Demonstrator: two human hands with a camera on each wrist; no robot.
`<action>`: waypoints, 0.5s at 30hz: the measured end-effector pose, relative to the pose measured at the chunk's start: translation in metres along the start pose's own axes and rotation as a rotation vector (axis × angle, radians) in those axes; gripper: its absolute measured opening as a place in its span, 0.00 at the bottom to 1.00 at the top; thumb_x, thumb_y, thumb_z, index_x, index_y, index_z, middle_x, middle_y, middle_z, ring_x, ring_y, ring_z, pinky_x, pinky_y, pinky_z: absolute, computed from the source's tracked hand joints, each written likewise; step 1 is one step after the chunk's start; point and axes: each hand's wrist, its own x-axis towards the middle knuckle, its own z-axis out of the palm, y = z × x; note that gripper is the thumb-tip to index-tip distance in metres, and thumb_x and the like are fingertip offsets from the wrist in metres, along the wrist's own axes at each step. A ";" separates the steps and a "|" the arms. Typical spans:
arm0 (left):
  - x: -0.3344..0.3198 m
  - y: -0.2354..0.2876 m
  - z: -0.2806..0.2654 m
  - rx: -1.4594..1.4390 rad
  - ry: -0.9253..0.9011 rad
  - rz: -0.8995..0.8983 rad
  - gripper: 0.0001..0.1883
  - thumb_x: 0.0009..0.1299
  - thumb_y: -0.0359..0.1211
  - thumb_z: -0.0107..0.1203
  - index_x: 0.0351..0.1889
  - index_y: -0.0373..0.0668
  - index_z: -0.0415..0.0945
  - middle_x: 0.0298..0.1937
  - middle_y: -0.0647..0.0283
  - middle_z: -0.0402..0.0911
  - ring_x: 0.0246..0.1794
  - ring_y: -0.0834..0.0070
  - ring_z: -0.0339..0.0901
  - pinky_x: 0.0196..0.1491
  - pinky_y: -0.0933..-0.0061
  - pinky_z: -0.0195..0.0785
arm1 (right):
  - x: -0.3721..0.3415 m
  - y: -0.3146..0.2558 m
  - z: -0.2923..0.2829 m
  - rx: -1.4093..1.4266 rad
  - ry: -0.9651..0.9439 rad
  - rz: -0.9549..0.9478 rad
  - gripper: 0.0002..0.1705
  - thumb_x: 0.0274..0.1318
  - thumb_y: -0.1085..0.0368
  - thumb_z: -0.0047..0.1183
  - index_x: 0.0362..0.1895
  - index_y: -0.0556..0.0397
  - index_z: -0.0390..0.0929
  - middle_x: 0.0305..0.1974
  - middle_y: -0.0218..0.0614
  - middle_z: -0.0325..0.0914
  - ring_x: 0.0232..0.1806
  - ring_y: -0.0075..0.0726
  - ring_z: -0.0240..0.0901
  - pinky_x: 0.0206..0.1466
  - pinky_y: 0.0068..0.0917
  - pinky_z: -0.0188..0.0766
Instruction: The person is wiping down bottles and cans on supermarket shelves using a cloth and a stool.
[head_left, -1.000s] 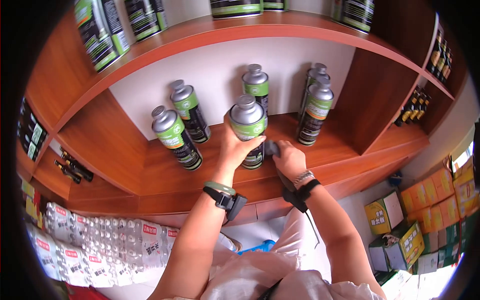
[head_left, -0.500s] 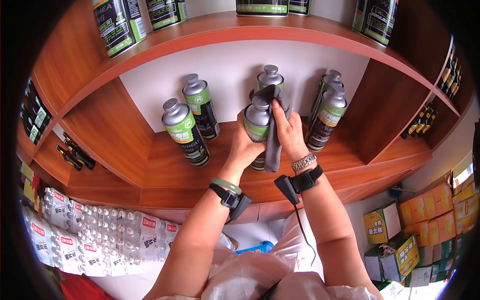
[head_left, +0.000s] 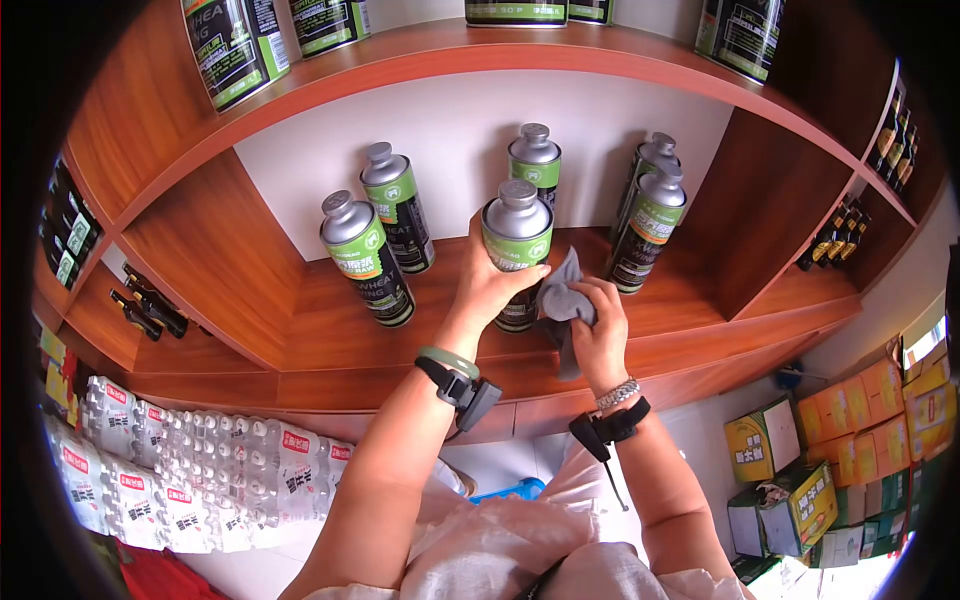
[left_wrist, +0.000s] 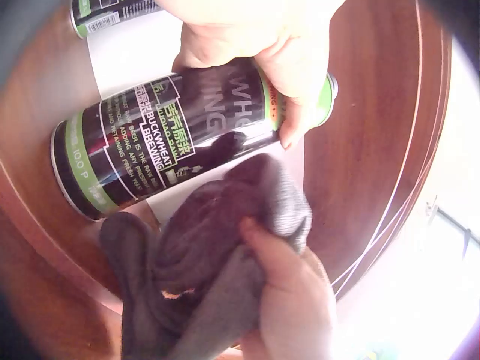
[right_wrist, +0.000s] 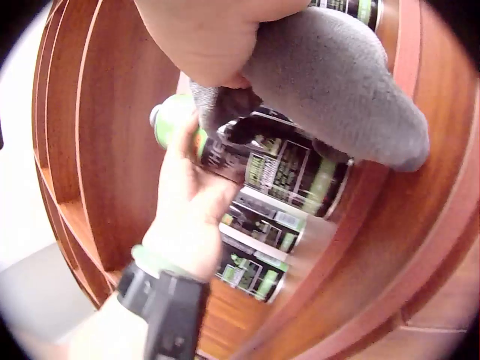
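A black-and-green beer can (head_left: 517,235) with a silver cap stands upright near the front of the middle shelf. My left hand (head_left: 481,283) grips it round its upper body, thumb across the front. Its label shows clearly in the left wrist view, where the can (left_wrist: 172,135) lies sideways. My right hand (head_left: 602,330) holds a bunched grey cloth (head_left: 568,302) just right of the can. In the right wrist view the cloth (right_wrist: 337,82) overlaps part of the can.
Similar cans stand around it: two at left (head_left: 368,262), one behind (head_left: 535,160), two at right (head_left: 648,230). An upper shelf (head_left: 480,62) bears more cans. Packs of bottled water (head_left: 230,460) are at lower left, boxes (head_left: 800,510) at lower right. Dark bottles (head_left: 840,235) lie in side compartments.
My right hand raised the cloth from low beside the can to its cap and shoulder, then drew it down and right, away from the can. My left hand keeps its grip.
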 end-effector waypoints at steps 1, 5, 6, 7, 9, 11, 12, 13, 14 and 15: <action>0.001 -0.005 0.001 -0.008 0.015 -0.028 0.49 0.49 0.29 0.77 0.68 0.37 0.57 0.61 0.53 0.74 0.60 0.66 0.74 0.63 0.60 0.69 | -0.005 0.005 0.003 -0.096 -0.019 -0.013 0.24 0.41 0.81 0.55 0.47 0.54 0.81 0.55 0.43 0.74 0.56 0.56 0.73 0.59 0.41 0.72; 0.014 -0.009 0.008 0.086 0.061 -0.033 0.51 0.49 0.30 0.77 0.70 0.39 0.55 0.60 0.53 0.75 0.60 0.65 0.75 0.62 0.60 0.70 | -0.028 0.035 0.027 -0.389 -0.179 -0.078 0.21 0.40 0.73 0.62 0.45 0.52 0.79 0.57 0.40 0.73 0.59 0.54 0.68 0.60 0.46 0.67; 0.017 -0.007 0.009 0.146 0.067 -0.046 0.52 0.49 0.31 0.77 0.70 0.40 0.55 0.61 0.54 0.75 0.60 0.65 0.75 0.62 0.61 0.70 | -0.031 0.036 0.030 -0.449 -0.211 -0.092 0.21 0.40 0.71 0.63 0.45 0.51 0.79 0.57 0.39 0.73 0.59 0.53 0.68 0.61 0.46 0.65; 0.020 -0.008 0.010 0.148 0.074 -0.049 0.50 0.50 0.31 0.77 0.69 0.41 0.57 0.60 0.55 0.75 0.60 0.66 0.75 0.63 0.61 0.69 | -0.032 0.039 0.032 -0.468 -0.221 -0.072 0.23 0.40 0.68 0.65 0.46 0.49 0.79 0.57 0.38 0.74 0.61 0.50 0.66 0.62 0.46 0.63; 0.022 -0.011 0.009 0.163 0.073 -0.058 0.49 0.50 0.31 0.77 0.68 0.41 0.58 0.60 0.56 0.76 0.60 0.67 0.75 0.63 0.61 0.69 | -0.033 0.034 0.031 -0.443 -0.236 -0.055 0.23 0.40 0.68 0.65 0.46 0.49 0.79 0.57 0.37 0.74 0.61 0.50 0.66 0.61 0.46 0.64; 0.027 -0.014 0.009 0.179 0.057 -0.044 0.50 0.50 0.31 0.77 0.69 0.40 0.57 0.59 0.54 0.76 0.58 0.66 0.76 0.61 0.61 0.71 | -0.030 0.036 0.028 -0.439 -0.222 -0.056 0.23 0.40 0.68 0.65 0.46 0.49 0.79 0.57 0.37 0.74 0.60 0.50 0.66 0.61 0.46 0.64; 0.027 -0.017 0.009 0.142 0.070 -0.047 0.50 0.49 0.32 0.77 0.69 0.40 0.57 0.58 0.55 0.77 0.57 0.66 0.77 0.61 0.61 0.72 | -0.031 0.036 0.028 -0.440 -0.212 -0.065 0.23 0.40 0.68 0.66 0.46 0.49 0.79 0.57 0.37 0.74 0.60 0.50 0.66 0.60 0.46 0.64; 0.028 -0.019 0.008 0.137 0.073 -0.033 0.50 0.49 0.31 0.77 0.69 0.40 0.57 0.58 0.55 0.77 0.57 0.66 0.77 0.60 0.61 0.72 | -0.032 0.037 0.029 -0.441 -0.202 -0.072 0.23 0.40 0.67 0.66 0.46 0.49 0.79 0.56 0.37 0.74 0.60 0.50 0.66 0.60 0.46 0.64; 0.029 -0.020 0.007 0.133 0.078 -0.019 0.50 0.49 0.31 0.77 0.69 0.40 0.57 0.58 0.55 0.77 0.57 0.66 0.77 0.60 0.61 0.72 | -0.032 0.037 0.028 -0.432 -0.204 -0.063 0.23 0.40 0.67 0.66 0.46 0.49 0.79 0.56 0.37 0.74 0.60 0.50 0.66 0.60 0.46 0.64; 0.030 -0.020 0.008 0.139 0.082 -0.035 0.49 0.50 0.31 0.77 0.69 0.41 0.57 0.58 0.54 0.77 0.57 0.66 0.77 0.61 0.61 0.72 | -0.032 0.037 0.028 -0.423 -0.207 -0.056 0.23 0.40 0.67 0.66 0.46 0.49 0.79 0.56 0.37 0.74 0.60 0.50 0.66 0.61 0.46 0.64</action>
